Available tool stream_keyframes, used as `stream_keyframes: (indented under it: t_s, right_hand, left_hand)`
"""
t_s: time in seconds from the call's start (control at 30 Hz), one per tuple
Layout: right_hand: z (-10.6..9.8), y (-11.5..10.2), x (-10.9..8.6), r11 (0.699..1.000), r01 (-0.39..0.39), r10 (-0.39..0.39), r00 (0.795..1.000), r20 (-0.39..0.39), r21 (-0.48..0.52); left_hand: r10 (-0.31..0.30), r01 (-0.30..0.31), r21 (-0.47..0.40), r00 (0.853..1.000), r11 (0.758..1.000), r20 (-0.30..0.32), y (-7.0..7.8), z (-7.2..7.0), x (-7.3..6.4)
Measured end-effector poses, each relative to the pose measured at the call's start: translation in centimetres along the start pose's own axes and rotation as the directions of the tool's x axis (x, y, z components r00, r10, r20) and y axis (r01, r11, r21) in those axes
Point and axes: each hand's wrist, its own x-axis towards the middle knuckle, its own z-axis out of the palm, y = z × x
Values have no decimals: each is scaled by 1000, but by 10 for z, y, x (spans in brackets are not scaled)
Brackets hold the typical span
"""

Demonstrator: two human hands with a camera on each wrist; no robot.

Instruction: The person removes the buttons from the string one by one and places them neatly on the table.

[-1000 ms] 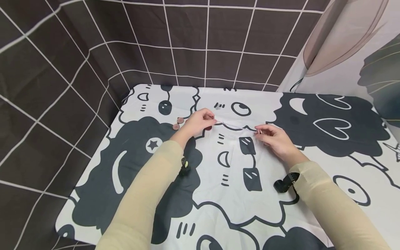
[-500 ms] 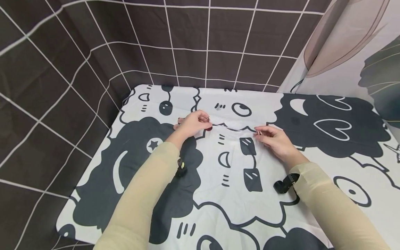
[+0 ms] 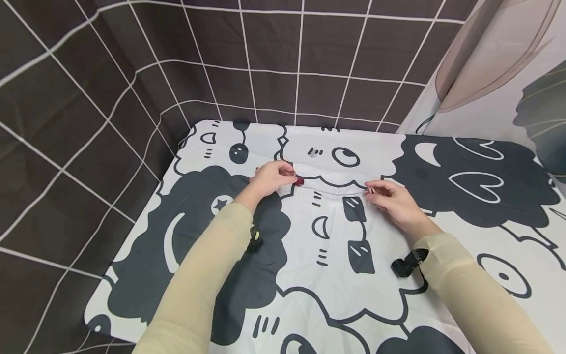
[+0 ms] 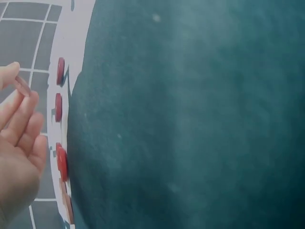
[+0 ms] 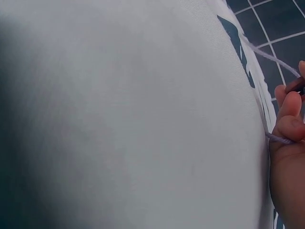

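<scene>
In the left wrist view my left hand (image 4: 21,138) pinches a pinkish-brown button (image 4: 22,86) between thumb and fingertips. The head view has this hand (image 3: 274,178) just above the printed cloth, beside a red button (image 3: 299,181). A thin pale purple string (image 3: 333,193) runs from near that red button to my right hand (image 3: 393,202). The right wrist view shows the string (image 5: 271,57) reaching a dark brown button (image 5: 296,86), pinched by the right fingers at the frame's edge. Another stretch of string passes under this hand's curled fingers. Whether the left hand's button touches the string, I cannot tell.
Several red buttons (image 4: 58,107) and brown ones (image 4: 67,202) lie on the cloth by the left hand. The black-and-white cloth (image 3: 327,275) covers the surface. A dark gridded curtain (image 3: 274,59) hangs behind and at the left.
My left hand has shifted slightly left and downward. The string between the hands hangs lower, and the brown buttons are now mostly behind the left hand. The right hand barely moves.
</scene>
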Motion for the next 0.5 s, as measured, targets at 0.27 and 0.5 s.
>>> stream_keyframes:
  t_s: [0.27, 0.5]
  right_hand:
    - [-1, -2, -2, 999, 8, -9, 1000, 16, 38]
    - [-5, -2, -3, 998, -37, 36, 999, -15, -55]
  left_hand:
    - [93, -93, 27, 996, 995, -13, -7, 1, -2]
    - [168, -167, 96, 986, 981, -5, -15, 1, -1]
